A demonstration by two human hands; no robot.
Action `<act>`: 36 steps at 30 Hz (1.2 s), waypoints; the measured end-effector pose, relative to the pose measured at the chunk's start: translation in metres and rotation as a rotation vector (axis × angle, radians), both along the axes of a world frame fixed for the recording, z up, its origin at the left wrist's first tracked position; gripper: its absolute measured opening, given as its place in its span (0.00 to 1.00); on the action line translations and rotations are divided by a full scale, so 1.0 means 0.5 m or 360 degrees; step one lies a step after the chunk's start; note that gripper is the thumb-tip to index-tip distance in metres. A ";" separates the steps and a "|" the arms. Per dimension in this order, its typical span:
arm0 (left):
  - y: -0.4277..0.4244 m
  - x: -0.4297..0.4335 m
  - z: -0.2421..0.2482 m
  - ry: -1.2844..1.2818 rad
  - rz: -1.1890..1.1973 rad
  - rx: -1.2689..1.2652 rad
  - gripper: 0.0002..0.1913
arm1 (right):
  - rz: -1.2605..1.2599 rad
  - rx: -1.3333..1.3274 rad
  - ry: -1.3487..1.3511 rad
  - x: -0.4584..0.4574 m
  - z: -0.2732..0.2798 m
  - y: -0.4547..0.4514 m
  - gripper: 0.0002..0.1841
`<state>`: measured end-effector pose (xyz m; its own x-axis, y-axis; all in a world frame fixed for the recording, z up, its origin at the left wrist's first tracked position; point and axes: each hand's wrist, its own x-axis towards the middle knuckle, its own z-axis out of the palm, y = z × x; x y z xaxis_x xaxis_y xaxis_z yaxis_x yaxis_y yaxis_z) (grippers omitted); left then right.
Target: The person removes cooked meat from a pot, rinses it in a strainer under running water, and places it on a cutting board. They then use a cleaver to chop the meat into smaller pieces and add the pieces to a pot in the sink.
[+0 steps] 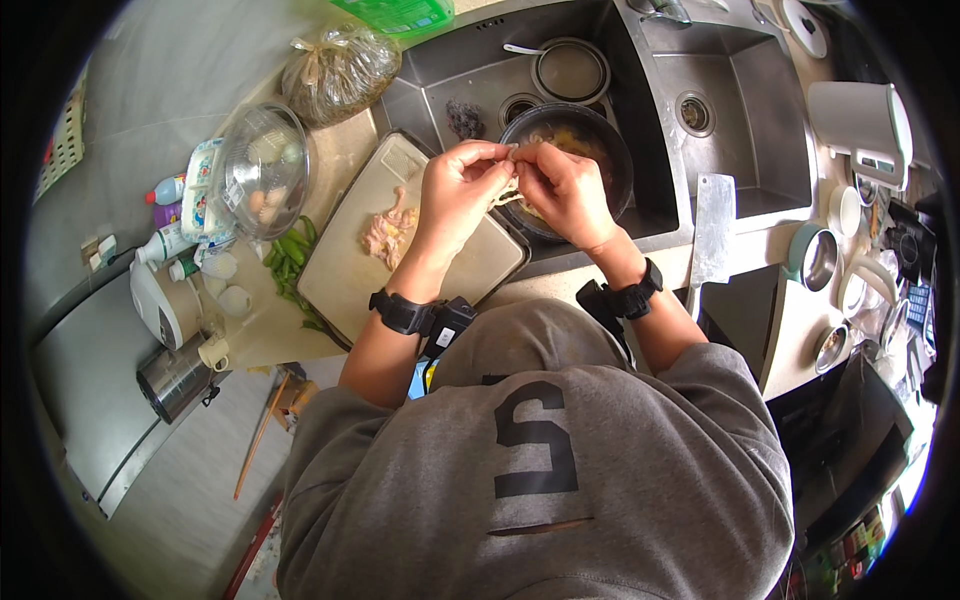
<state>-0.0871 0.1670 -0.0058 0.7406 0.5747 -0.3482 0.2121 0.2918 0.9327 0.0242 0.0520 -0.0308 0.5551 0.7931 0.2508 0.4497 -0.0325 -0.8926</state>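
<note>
My left hand (463,187) and my right hand (566,187) meet fingertip to fingertip, both pinching a pale, stringy piece of raw meat (507,196). Part of it dangles below the fingers; the rest is hidden by them. Under my hands, a dark round pot (625,161) sits in the left sink basin, holding liquid and pale and yellowish pieces. To the left, a cutting board (442,289) lies at a slant on the counter, partly over the basin's edge. A small heap of raw pinkish meat (388,229) rests on it.
Green peppers (289,259) lie left of the board, near a clear plastic bowl (262,172) and a tied plastic bag (341,75). A cleaver (714,225) lies by the right basin (765,150). Behind the pot are a dark scouring pad (465,118) and a round pan (571,71).
</note>
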 end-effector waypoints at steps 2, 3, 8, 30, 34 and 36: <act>-0.001 0.001 -0.002 0.0113 -0.0021 0.0064 0.07 | 0.0020 0.0069 -0.0111 0.003 -0.001 -0.002 0.05; -0.001 0.001 -0.002 0.0181 -0.0066 0.0206 0.07 | 0.0027 0.0095 -0.0159 0.004 -0.001 -0.003 0.05; -0.006 0.005 0.003 0.0341 -0.0212 0.0871 0.06 | 0.0105 -0.0005 -0.0474 0.016 0.003 -0.006 0.04; -0.002 -0.017 -0.027 -0.0034 0.0036 -0.0441 0.07 | 0.0183 -0.0216 0.0347 0.007 0.025 -0.014 0.07; -0.019 -0.013 -0.037 -0.0355 0.0212 -0.0914 0.06 | 0.0123 -0.0120 0.0516 0.002 0.021 -0.011 0.09; -0.030 -0.008 -0.039 -0.0404 0.0290 -0.0965 0.06 | 0.0087 -0.0105 0.0524 -0.001 0.018 -0.012 0.09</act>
